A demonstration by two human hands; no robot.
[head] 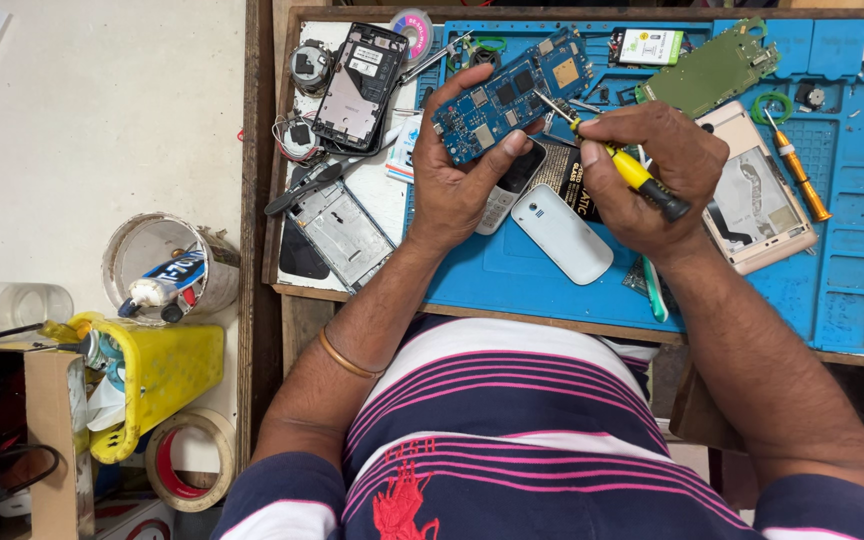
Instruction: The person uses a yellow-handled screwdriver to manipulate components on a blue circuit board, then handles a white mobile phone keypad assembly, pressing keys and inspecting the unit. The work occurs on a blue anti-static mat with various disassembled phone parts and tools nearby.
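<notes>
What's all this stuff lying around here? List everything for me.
Blue circuit board: one, held in the left hand over the mat.
Yellow-handled screwdriver: one, in the right hand, tip at the board.
Blue rubber work mat: one, covering the bench.
White phone back cover: one, on the mat below the hands.
Green circuit board: one, top of the mat.
Gold phone frame: one, right of the hands.
Orange-handled screwdriver: one, beside the gold frame.
Black opened phone body: one, top left of the bench.
Yellow plastic container: one, lower left.
Tape roll: one, beige, lower left.
Left hand: one, fingers around the board.
Right hand: one, gripping the screwdriver.
</notes>
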